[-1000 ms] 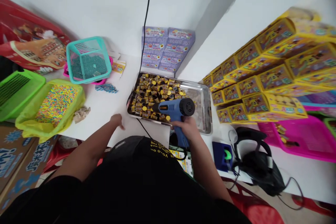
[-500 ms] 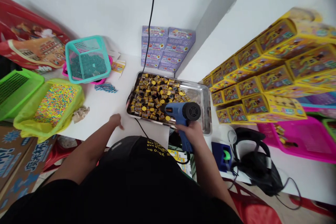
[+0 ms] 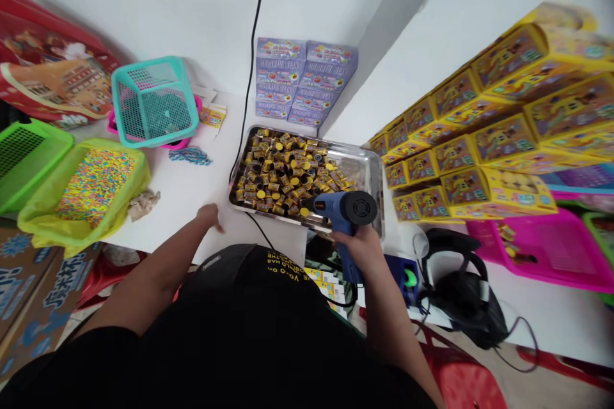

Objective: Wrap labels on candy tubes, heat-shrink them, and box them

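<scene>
My right hand (image 3: 361, 248) is wrapped round the handle of a blue heat gun (image 3: 341, 206) with a round black rear cap. Its nozzle points left, low over the front part of a metal tray (image 3: 377, 186). Small yellow-and-dark cylinders (image 3: 283, 169) crowd the left and middle of that tray. On the white table, left of the tray, rests my left hand (image 3: 210, 216), its fingers partly visible and apart, holding nothing.
Purple boxes (image 3: 302, 80) stand behind the tray, yellow boxes (image 3: 455, 140) at the right. Leftward are a teal basket (image 3: 156, 102) and a yellow-lined basket of colourful beads (image 3: 96, 185). A black cord (image 3: 255, 32) hangs down beside the tray.
The heat gun and my right hand have shifted slightly right and down relative to the tray. My left hand stays about where it was; the whole view has shifted a little.
</scene>
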`<action>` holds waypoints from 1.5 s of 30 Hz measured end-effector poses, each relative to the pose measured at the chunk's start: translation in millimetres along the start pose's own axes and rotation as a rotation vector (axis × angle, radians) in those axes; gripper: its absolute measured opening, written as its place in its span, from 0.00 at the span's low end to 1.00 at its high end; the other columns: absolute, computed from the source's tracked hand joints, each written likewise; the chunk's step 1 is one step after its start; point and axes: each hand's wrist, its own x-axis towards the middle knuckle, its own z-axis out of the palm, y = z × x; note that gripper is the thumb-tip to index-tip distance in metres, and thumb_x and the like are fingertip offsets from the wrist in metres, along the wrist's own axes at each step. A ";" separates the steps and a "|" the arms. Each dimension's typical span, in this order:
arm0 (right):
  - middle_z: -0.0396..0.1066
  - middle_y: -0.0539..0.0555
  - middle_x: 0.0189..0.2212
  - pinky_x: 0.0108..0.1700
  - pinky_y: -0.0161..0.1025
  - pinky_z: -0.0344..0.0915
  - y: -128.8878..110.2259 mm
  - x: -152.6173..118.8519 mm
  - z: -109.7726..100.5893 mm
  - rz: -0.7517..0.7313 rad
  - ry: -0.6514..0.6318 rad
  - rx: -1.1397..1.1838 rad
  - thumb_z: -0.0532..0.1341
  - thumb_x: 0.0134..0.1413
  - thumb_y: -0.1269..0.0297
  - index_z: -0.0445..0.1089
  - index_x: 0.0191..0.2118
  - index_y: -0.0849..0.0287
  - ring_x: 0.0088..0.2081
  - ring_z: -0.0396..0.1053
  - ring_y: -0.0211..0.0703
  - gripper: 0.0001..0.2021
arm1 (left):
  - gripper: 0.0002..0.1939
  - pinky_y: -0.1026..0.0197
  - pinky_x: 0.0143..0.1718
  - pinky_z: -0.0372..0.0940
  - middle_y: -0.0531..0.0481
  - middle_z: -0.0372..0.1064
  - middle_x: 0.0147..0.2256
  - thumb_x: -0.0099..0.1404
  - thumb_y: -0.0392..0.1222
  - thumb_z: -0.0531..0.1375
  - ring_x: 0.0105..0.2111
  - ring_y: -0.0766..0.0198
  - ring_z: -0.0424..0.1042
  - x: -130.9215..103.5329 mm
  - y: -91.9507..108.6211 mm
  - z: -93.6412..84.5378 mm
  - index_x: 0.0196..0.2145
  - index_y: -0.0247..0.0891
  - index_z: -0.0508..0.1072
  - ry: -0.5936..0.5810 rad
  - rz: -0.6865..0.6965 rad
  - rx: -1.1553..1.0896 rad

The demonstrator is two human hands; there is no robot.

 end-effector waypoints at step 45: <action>0.75 0.53 0.21 0.29 0.43 0.70 15.1 -20.2 3.9 0.254 0.206 0.254 0.70 0.34 0.53 0.73 0.30 0.60 0.26 0.75 0.52 0.17 | 0.34 0.34 0.60 0.48 0.32 0.47 0.67 0.69 0.57 0.49 0.66 0.35 0.45 38.5 155.5 -80.4 0.67 0.40 0.56 0.750 0.771 0.289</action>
